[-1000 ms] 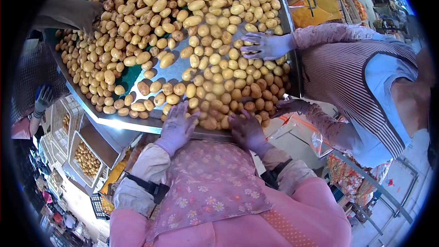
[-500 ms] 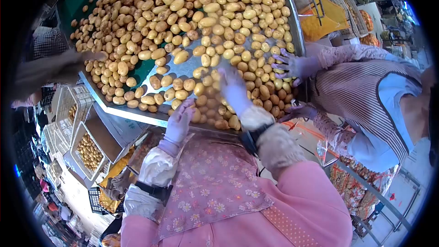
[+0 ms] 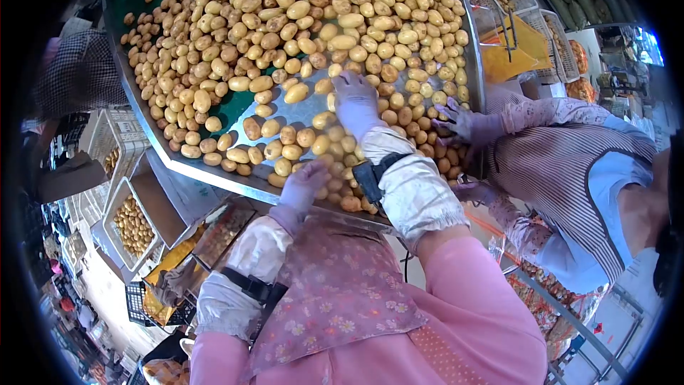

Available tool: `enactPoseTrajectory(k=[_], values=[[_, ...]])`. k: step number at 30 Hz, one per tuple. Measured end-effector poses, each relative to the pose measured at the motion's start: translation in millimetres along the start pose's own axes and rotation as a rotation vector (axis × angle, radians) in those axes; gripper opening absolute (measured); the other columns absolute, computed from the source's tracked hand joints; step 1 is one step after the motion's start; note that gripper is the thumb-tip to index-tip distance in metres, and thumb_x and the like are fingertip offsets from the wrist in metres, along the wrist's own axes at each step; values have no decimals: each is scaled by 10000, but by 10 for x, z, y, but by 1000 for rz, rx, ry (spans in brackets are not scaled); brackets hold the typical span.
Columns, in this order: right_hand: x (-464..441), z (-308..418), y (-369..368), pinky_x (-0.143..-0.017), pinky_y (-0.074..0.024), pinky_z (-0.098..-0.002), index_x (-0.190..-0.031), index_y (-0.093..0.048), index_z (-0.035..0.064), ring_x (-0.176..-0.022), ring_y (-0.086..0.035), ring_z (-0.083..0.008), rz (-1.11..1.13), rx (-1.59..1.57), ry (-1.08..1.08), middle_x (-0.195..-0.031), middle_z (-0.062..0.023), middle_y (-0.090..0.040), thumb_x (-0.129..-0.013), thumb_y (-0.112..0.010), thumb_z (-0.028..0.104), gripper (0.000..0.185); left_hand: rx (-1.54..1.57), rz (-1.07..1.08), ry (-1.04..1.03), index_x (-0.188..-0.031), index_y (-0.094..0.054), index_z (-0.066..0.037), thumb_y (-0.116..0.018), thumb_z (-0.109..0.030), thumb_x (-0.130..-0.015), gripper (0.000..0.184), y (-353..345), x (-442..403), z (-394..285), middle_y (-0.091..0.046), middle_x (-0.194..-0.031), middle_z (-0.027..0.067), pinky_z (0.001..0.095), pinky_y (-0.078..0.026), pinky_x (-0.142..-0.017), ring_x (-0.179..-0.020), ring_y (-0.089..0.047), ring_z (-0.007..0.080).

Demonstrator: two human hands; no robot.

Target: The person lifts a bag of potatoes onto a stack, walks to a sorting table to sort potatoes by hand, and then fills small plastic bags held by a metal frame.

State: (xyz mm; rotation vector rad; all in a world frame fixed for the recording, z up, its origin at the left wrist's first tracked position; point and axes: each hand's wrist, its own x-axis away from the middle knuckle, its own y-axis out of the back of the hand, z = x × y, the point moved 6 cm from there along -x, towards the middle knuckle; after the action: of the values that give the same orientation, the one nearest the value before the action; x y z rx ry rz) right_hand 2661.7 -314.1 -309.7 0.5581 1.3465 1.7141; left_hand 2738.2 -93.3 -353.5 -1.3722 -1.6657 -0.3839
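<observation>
A large heap of yellow-brown potatoes point(image 3: 235, 36) covers much of a metal sorting table point(image 3: 221, 178). Wearing a pale purple glove, my right hand point(image 3: 355, 100) reaches over the middle of the heap, its fingers bent down onto potatoes beside a bare metal patch. Nearer the front edge, my left hand point(image 3: 306, 180) is closed, gloved alike, with its fingertips among potatoes. What lies under the fingers of either hand is too hidden to make out.
At the right edge a co-worker in a striped apron point(image 3: 556, 171) has gloved hands by the potatoes. A crate of potatoes point(image 3: 133, 227) stands lower left, another person point(image 3: 82, 71) upper left. A yellow sheet point(image 3: 524, 46) lies beyond the right rim.
My right hand has moved from the front edge to further up the heap. My left hand has shifted right and closed. The arm at the left has drawn back from the potatoes.
</observation>
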Motion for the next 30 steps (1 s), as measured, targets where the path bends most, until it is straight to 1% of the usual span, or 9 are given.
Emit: enactPoseTrajectory(k=[3, 6, 9, 11, 16, 18, 24, 28, 30], values=[[23, 100, -163, -803, -521, -427, -1091, -641, 118, -982, -614, -323, 144, -23, -2, -1116, -104, -578, -834, -590, 89, 263, -1010, 2, -896, -1228, -612, -46, -614, -68, -879, 350, -359, 188, -353, -597, -1317, 119, 362, -444, -1051, -1267, -545, 292], [186, 77, -266, -811, -527, -423, -1050, -651, 141, -1068, -595, -306, 264, 167, 99, -1228, -80, -543, -847, -600, 108, 212, -1470, 271, -1029, -1182, -648, -82, -641, -108, -796, 387, -790, 286, -232, -588, -1334, 123, 430, -430, -1065, -1297, -512, 321], [104, -207, -300, -802, -529, -411, -1012, -646, 131, -979, -631, -306, 190, -200, 84, -1085, -115, -626, -900, -585, 143, 128, -1534, 194, -1015, -1136, -671, -94, -657, -137, -730, 409, -901, 60, -104, -585, -1347, 102, 475, -416, -1068, -1288, -508, 325], [-20, -442, -209, -804, -526, -403, -1018, -653, 115, -888, -654, -316, 121, -619, -333, -935, -152, -672, -914, -565, 185, 153, -1511, 202, -1001, -1132, -682, -105, -658, -154, -746, 389, -909, 33, -141, -588, -1349, 98, 469, -416, -1057, -1271, -517, 328], [-568, 275, -211, -807, -525, -401, -1087, -658, 99, -961, -659, -317, 39, -416, 139, -993, -138, -662, -913, -566, 95, 197, -1867, 239, -598, -1180, -655, -115, -609, -185, -840, 350, -1045, -210, -116, -544, -1381, 90, 435, -468, -920, -1166, -571, 309], [-513, 448, -530, -829, -539, -421, -1077, -670, 124, -985, -665, -307, 240, 157, 210, -1044, -129, -667, -887, -576, 154, 214, -1856, 415, -300, -1193, -647, -96, -591, -192, -867, 345, -992, -251, -121, -580, -1309, 131, 427, -497, -852, -1052, -633, 302], [-460, 266, -189, -723, -540, -433, -999, -661, 111, -904, -686, -286, 287, -240, -237, -931, -162, -668, -902, -573, 136, 134, -1188, 134, -773, -1008, -654, -14, -592, -226, -875, 258, -451, 29, -266, -582, -1082, 259, 496, -506, -802, -927, -627, 407], [-623, 784, -256, -713, -539, -438, -996, -667, 127, -883, -692, -287, 87, -306, 149, -968, -126, -687, -933, -529, 184, 162, -1232, 45, -724, -1099, -658, -92, -597, -209, -853, 279, -407, 86, -356, -589, -1174, 207, 470, -520, -758, -926, -652, 353], [-806, 1044, -626, -686, -549, -424, -1030, -686, 146, -815, -691, -290, 223, 124, 264, -955, -94, -697, -897, -589, 252, 196, -1727, 482, -377, -1051, -672, -111, -570, -240, -869, 246, -504, 34, -199, -593, -1184, 195, 476, -501, -747, -890, -653, 348]])
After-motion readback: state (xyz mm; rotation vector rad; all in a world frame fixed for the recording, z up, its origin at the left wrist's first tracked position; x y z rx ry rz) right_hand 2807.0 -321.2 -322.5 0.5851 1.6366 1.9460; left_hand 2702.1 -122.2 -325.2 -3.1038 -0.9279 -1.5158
